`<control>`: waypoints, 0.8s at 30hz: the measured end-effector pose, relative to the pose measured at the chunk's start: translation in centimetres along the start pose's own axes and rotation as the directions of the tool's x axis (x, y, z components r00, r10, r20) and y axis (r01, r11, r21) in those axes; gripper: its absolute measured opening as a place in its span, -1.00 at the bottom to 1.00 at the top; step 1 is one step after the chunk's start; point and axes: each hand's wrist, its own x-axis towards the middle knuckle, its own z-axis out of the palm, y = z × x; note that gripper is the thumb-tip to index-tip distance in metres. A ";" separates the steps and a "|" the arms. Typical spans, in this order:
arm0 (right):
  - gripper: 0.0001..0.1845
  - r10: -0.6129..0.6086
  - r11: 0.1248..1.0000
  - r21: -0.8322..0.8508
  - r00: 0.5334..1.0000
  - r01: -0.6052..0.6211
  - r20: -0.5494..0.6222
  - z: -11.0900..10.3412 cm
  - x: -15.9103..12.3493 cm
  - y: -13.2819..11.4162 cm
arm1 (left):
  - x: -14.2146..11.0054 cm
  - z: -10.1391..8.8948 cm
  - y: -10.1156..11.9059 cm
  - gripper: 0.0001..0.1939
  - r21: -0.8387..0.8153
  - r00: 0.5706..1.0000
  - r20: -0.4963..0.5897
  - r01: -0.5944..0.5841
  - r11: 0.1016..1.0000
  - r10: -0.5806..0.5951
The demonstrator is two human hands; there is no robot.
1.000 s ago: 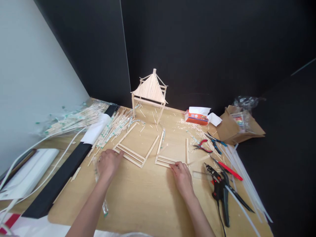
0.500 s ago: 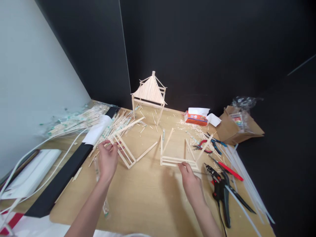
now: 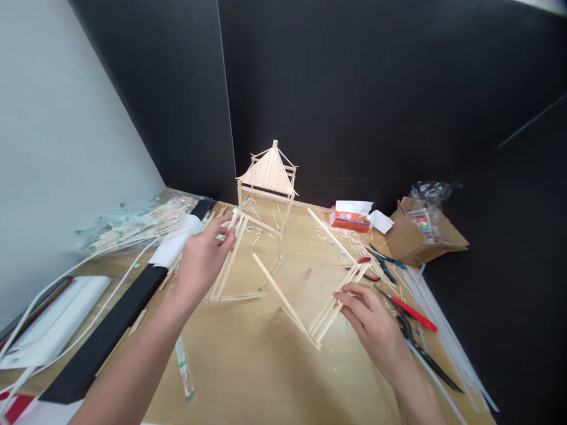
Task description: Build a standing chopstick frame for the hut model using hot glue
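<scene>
My left hand [image 3: 201, 254] pinches the upper end of a wooden stick frame [image 3: 231, 260], which has close parallel bars and legs sticking out to the right. A second, similar stick frame [image 3: 280, 294] is tilted in the grip of my right hand [image 3: 372, 316], thumb and fingers closed on its parallel bars. Two long legs of this frame point up and to the left. Behind both frames stands a small stick-built pavilion [image 3: 267, 172] with a peaked, slatted roof.
Bagged sticks [image 3: 137, 224] lie at the back left beside a black bar [image 3: 110, 330]. To the right are an orange tissue pack [image 3: 349, 221], a paper bag [image 3: 407, 236], pliers [image 3: 387, 268], a red-handled tool [image 3: 414, 313] and clear glue sticks [image 3: 456, 336]. Stick scraps litter the wooden table [image 3: 248, 378].
Both frames have been turned in my hands. My left hand has moved up and right; my right hand has shifted right, and its frame now slants with legs up-left. The view has shifted slightly.
</scene>
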 end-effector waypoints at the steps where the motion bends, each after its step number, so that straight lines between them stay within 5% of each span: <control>1: -0.77 -0.014 1.000 -0.013 0.999 0.014 0.050 -0.3 0.2 -0.2 | 0.5 0.0 0.4 -0.67 0.058 0.999 0.024 -0.035 0.998 0.033; 6: -0.71 -0.058 0.996 -0.057 0.977 0.071 0.206 -1.1 1.3 -1.4 | 1.8 0.8 1.9 -0.64 0.220 0.978 0.135 -0.185 0.958 0.159; 13: -0.76 0.041 0.996 0.066 0.943 -0.067 0.331 -1.6 3.4 -3.0 | 1.9 2.3 2.2 -0.63 0.253 0.947 0.269 -0.246 0.936 0.177; 24: -0.81 -0.067 0.997 -0.004 0.937 0.073 0.342 -2.5 4.6 -2.4 | 2.9 3.3 2.7 -0.61 0.266 0.922 0.336 -0.291 0.919 0.194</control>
